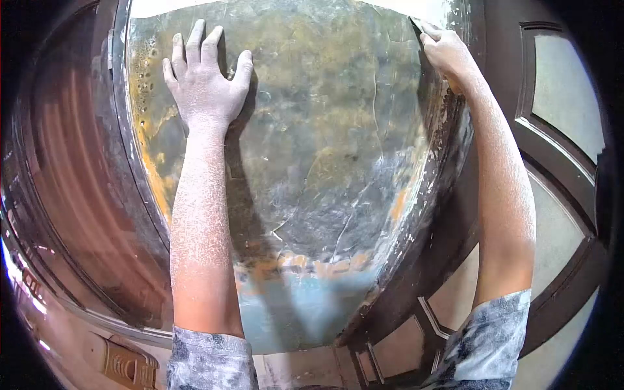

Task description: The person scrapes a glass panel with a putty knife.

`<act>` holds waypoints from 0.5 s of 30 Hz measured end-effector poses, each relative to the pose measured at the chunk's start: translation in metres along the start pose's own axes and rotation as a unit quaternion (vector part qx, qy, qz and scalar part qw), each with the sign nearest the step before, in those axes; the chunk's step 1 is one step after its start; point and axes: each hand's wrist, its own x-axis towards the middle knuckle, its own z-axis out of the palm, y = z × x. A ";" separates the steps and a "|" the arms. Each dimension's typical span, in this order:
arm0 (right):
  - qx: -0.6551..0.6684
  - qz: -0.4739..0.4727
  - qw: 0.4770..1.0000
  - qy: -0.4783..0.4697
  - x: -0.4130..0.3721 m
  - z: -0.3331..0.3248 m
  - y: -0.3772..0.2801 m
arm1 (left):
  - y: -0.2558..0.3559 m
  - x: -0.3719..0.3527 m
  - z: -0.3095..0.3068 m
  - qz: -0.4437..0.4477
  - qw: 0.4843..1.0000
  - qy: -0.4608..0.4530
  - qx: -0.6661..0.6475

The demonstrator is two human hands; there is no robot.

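Note:
My left hand [207,84], coated in pale dust, lies with fingers spread against a patchy grey, green and ochre wall panel [312,130]. At the panel's upper right edge, my right hand [448,55] is closed around a scraper [416,23]. Only a small part of its thin blade shows, angled up and left against the wall; the fingers hide most of the handle. Dust covers both forearms. White surface [292,5] borders the panel's top, and pale blue paint [305,312] shows at its bottom.
A dark door frame with pale panes [565,91] stands close on the right. Glossy brown panelling [84,175] lines the left side. A brown plastic chair [127,364] is at lower left. The panel's right border [422,195] has chipped, flaking paint.

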 end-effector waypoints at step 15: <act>0.059 0.043 0.997 -0.025 -0.003 0.002 -0.024 | 0.002 0.000 -0.001 -0.011 0.999 -0.023 -0.019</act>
